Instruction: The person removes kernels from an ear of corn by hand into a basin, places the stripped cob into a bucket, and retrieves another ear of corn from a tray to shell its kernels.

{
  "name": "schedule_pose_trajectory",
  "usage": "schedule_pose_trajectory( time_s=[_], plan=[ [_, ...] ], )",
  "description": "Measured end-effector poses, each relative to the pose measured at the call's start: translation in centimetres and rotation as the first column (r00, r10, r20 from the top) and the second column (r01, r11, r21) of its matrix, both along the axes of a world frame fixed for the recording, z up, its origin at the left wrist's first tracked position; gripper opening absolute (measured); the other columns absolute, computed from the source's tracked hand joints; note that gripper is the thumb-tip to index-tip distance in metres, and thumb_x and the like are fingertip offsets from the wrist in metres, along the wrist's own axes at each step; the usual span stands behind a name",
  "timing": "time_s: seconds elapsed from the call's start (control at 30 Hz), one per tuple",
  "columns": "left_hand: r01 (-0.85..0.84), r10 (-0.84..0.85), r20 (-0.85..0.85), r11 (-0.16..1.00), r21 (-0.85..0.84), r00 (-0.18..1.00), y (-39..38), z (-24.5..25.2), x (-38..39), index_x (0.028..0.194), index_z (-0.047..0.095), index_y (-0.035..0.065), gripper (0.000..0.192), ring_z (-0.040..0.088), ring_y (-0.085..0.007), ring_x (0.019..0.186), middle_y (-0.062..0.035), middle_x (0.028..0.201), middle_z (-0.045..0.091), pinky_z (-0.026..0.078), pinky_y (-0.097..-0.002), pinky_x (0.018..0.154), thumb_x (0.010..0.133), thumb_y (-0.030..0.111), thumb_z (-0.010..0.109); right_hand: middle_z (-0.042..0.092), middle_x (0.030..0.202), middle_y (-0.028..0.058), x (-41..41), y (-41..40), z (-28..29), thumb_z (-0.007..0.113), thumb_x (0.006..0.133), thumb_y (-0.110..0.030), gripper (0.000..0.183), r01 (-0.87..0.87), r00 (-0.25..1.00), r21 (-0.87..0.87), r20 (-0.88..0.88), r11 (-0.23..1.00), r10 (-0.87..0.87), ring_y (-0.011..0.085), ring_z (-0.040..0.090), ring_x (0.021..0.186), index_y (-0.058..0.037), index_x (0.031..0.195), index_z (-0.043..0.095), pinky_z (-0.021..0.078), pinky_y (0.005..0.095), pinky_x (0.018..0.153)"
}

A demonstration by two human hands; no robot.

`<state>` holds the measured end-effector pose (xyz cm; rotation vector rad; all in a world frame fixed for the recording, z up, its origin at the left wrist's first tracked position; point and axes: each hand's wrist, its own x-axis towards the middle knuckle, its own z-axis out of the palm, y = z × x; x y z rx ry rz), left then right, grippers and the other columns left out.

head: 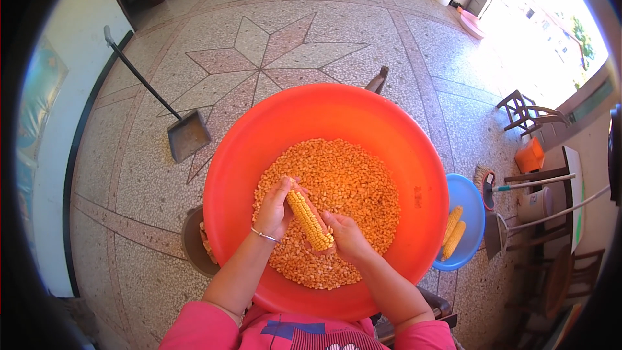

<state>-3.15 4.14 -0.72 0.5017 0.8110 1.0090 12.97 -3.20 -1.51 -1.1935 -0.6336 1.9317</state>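
Observation:
A partly shelled ear of dried corn (309,218) slants across the middle of the view, above a wide orange-red plastic basin (311,112). My left hand (275,208) grips its upper end, and a bracelet circles that wrist. My right hand (346,234) holds the lower right side, thumb against the cob. Yellow kernels remain in rows along the face towards me, while a bare reddish strip of cob shows on the right side. Loose corn kernels (359,180) cover the basin's bottom in a broad heap.
Right of the basin, a blue basin (469,223) holds two corn ears (454,240). A dark bucket (188,233) with cobs stands at left. A long-handled dustpan (189,136) rests on the terrazzo floor (146,170). A broom (487,187) and wooden stool (520,112) are at right.

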Motion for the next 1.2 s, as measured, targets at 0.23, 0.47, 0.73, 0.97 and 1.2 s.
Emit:
schedule_pose_trajectory(
  time_s=[0.23, 0.47, 0.73, 0.97, 1.2],
  plan=[
    [-0.139, 0.139, 0.003, 0.989, -0.058, 0.99, 0.5, -0.2, -0.6, 0.102, 0.05, 0.0069, 0.03, 0.055, -0.0151, 0.083, -0.0064, 0.084, 0.058, 0.046, -0.0312, 0.078, 0.09, 0.034, 0.051, 0.059, 0.095, 0.0141, -0.1, 0.3, 2.8, 0.036, 0.096, -0.03, 0.039, 0.08, 0.961, -0.103, -0.256, 0.991, -0.104, 0.0276, 0.064, 0.072, 0.0044, 0.113, 0.047, 0.0547, 0.0318, 0.061],
    [-0.13, 0.131, 0.008, 0.989, -0.073, 0.991, 0.6, -0.8, -1.1, 0.099, 0.05, 0.0092, 0.027, 0.055, -0.0158, 0.081, -0.0063, 0.083, 0.058, 0.046, -0.0308, 0.077, 0.089, 0.034, 0.053, 0.058, 0.084, 0.0083, -0.4, 0.0, 2.4, 0.038, 0.096, -0.031, 0.038, -0.036, 0.991, 0.071, 0.134, 0.997, 0.026, 0.0149, 0.063, 0.065, 0.0012, 0.112, 0.049, 0.0459, 0.0232, 0.047],
    [-0.164, 0.164, 0.001, 0.985, -0.057, 0.986, 0.5, -0.9, -0.9, 0.101, 0.049, 0.0089, 0.029, 0.055, -0.0153, 0.083, -0.0051, 0.084, 0.058, 0.045, -0.0309, 0.078, 0.088, 0.035, 0.054, 0.059, 0.076, 0.0057, -0.4, -0.2, 1.1, 0.036, 0.096, -0.027, 0.033, 0.062, 0.992, 0.003, 0.106, 0.998, -0.062, 0.0123, 0.059, 0.057, -0.001, 0.105, 0.053, 0.0454, 0.0221, 0.046],
    [-0.112, 0.112, 0.04, 0.994, -0.018, 0.993, 0.1, 0.3, -0.5, 0.102, 0.05, 0.0085, 0.031, 0.056, -0.0145, 0.082, -0.005, 0.085, 0.059, 0.045, -0.0302, 0.078, 0.088, 0.035, 0.055, 0.059, 0.079, 0.0062, -0.1, 0.1, 1.1, 0.037, 0.096, -0.031, 0.035, 0.131, 0.991, 0.031, 0.026, 0.991, -0.132, 0.0103, 0.056, 0.057, -0.0019, 0.107, 0.053, 0.0467, 0.0233, 0.05],
    [-0.175, 0.175, -0.004, 0.984, -0.042, 0.985, 0.2, -0.1, -0.6, 0.101, 0.051, 0.0065, 0.03, 0.056, -0.0154, 0.082, -0.006, 0.084, 0.059, 0.047, -0.0301, 0.076, 0.088, 0.033, 0.055, 0.055, 0.073, 0.0031, -0.5, -0.2, 2.8, 0.038, 0.096, -0.032, 0.034, -0.116, 0.924, 0.137, 0.377, 0.984, 0.057, 0.0072, 0.053, 0.056, -0.0037, 0.106, 0.053, 0.0418, 0.0211, 0.048]
  ],
)
